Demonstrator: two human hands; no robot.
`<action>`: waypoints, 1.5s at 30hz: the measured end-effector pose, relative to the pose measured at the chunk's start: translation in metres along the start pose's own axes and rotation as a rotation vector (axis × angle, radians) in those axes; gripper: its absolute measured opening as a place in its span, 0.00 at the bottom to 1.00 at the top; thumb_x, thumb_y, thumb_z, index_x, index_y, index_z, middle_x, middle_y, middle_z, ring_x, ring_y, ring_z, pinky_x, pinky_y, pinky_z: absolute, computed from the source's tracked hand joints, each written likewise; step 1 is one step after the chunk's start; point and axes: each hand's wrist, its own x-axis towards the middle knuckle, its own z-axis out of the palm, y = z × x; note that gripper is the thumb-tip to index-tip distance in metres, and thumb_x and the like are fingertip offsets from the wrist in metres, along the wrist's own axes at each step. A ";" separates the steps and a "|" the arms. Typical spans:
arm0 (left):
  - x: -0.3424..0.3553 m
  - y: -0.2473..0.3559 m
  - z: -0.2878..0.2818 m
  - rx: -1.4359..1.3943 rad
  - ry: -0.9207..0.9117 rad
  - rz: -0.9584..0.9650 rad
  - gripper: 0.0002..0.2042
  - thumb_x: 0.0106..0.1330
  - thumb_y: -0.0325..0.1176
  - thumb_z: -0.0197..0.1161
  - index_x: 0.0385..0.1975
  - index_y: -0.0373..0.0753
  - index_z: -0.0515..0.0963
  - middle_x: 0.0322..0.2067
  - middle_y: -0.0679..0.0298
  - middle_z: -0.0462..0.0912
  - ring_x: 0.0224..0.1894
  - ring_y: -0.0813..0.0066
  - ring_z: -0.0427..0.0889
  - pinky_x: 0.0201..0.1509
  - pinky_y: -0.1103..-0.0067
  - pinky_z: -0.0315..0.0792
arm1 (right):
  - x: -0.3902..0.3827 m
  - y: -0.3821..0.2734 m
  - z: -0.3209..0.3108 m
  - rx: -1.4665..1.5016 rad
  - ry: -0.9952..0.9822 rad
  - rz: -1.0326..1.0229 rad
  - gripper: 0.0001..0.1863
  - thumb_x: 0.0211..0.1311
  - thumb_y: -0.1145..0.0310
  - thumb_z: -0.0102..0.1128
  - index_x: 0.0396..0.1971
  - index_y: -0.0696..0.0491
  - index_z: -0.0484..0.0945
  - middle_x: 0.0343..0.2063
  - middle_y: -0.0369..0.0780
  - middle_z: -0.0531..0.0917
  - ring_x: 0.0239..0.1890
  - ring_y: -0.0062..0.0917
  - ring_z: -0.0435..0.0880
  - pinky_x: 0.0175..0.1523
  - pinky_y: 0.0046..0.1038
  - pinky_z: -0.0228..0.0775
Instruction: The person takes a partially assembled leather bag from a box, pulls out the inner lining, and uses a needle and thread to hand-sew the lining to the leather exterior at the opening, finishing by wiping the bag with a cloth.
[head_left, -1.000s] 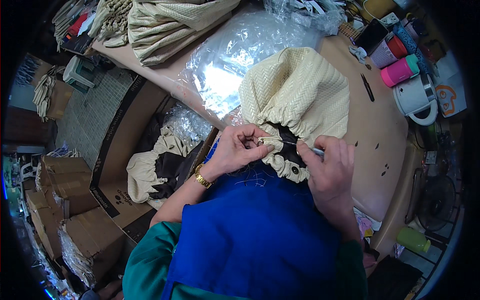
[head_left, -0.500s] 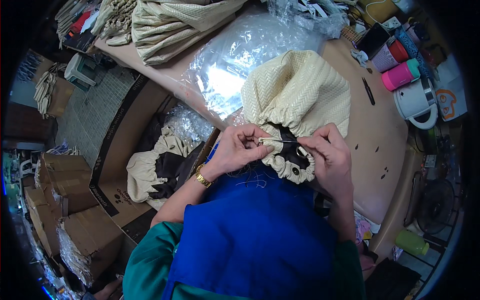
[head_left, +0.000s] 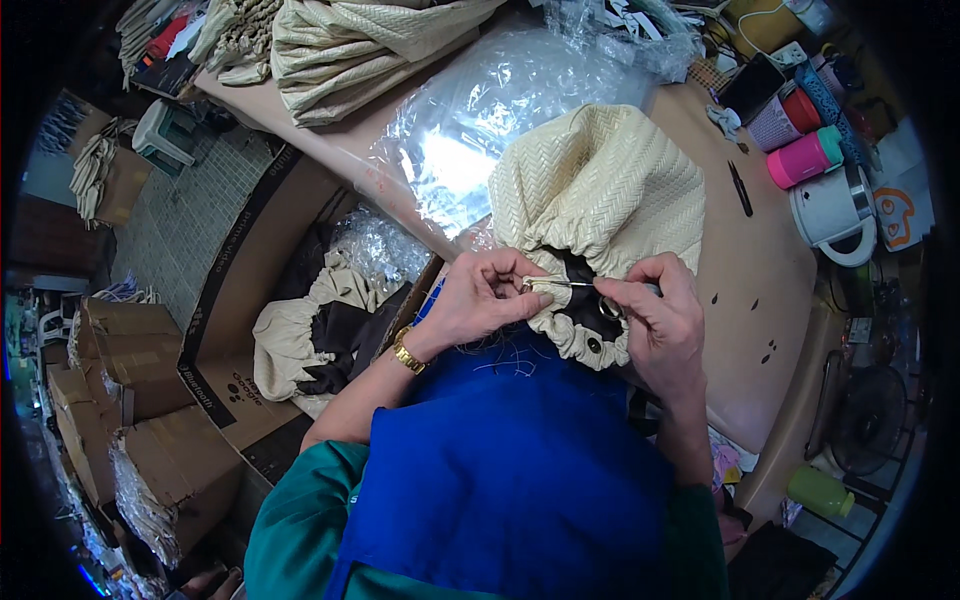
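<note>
A cream woven-textured bag with a dark lining and gathered top lies before me, a dark round button on its ruffle. My left hand, with a gold watch on the wrist, pinches a narrow strip of the gathered edge. My right hand grips a slim metal tool whose tip reaches the strip by my left fingertips. A small shiny ring beside my right fingers is too unclear to name.
Clear plastic and folded cream fabric lie at the back of the table. Right: black tweezer-like tool, pink tumbler, white kettle. Left: open box with cream-and-dark pieces, stacked cartons.
My right hand has turned and raised its fingers from around the tool's handle into a pinch nearer the shaft. My left hand holds much the same place. The view has shifted slightly.
</note>
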 end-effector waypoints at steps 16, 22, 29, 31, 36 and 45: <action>0.003 0.009 -0.003 0.079 -0.073 -0.017 0.14 0.60 0.29 0.72 0.45 0.34 0.84 0.24 0.75 0.80 0.24 0.95 0.70 0.27 0.91 0.63 | 0.009 -0.012 -0.003 -0.156 -0.177 -0.092 0.17 0.49 0.77 0.59 0.42 0.52 0.82 0.27 0.40 0.71 0.32 0.33 0.76 0.36 0.35 0.68; 0.004 0.012 -0.004 0.131 -0.089 -0.024 0.13 0.60 0.29 0.72 0.45 0.35 0.84 0.24 0.75 0.80 0.24 0.95 0.70 0.27 0.91 0.63 | 0.019 -0.001 -0.009 -0.095 -0.347 -0.054 0.14 0.49 0.76 0.60 0.38 0.54 0.81 0.29 0.42 0.72 0.32 0.35 0.77 0.37 0.36 0.69; 0.006 0.006 -0.005 0.131 -0.087 0.021 0.13 0.59 0.29 0.72 0.44 0.35 0.84 0.22 0.76 0.78 0.23 0.95 0.69 0.26 0.90 0.61 | 0.029 0.001 -0.010 0.096 -0.253 -0.012 0.10 0.50 0.79 0.59 0.35 0.55 0.79 0.27 0.41 0.73 0.31 0.35 0.77 0.37 0.38 0.69; 0.005 0.010 -0.004 0.136 -0.089 0.017 0.13 0.60 0.31 0.72 0.43 0.36 0.84 0.21 0.78 0.75 0.23 0.94 0.66 0.25 0.90 0.59 | 0.033 0.002 -0.010 -0.048 -0.257 -0.087 0.08 0.52 0.80 0.59 0.34 0.56 0.79 0.27 0.41 0.73 0.33 0.35 0.78 0.38 0.38 0.69; 0.004 0.014 -0.006 0.124 -0.094 -0.034 0.13 0.60 0.31 0.72 0.43 0.35 0.84 0.21 0.78 0.75 0.23 0.94 0.65 0.25 0.90 0.58 | 0.034 -0.005 -0.008 0.055 -0.282 0.060 0.05 0.54 0.80 0.60 0.31 0.56 0.79 0.28 0.40 0.73 0.33 0.34 0.77 0.38 0.36 0.68; 0.005 0.009 -0.006 0.085 -0.094 -0.025 0.13 0.59 0.29 0.72 0.44 0.34 0.84 0.23 0.76 0.78 0.23 0.95 0.68 0.26 0.91 0.60 | 0.029 0.003 -0.005 0.009 -0.211 0.021 0.04 0.53 0.77 0.62 0.30 0.55 0.78 0.26 0.39 0.75 0.33 0.34 0.76 0.40 0.34 0.63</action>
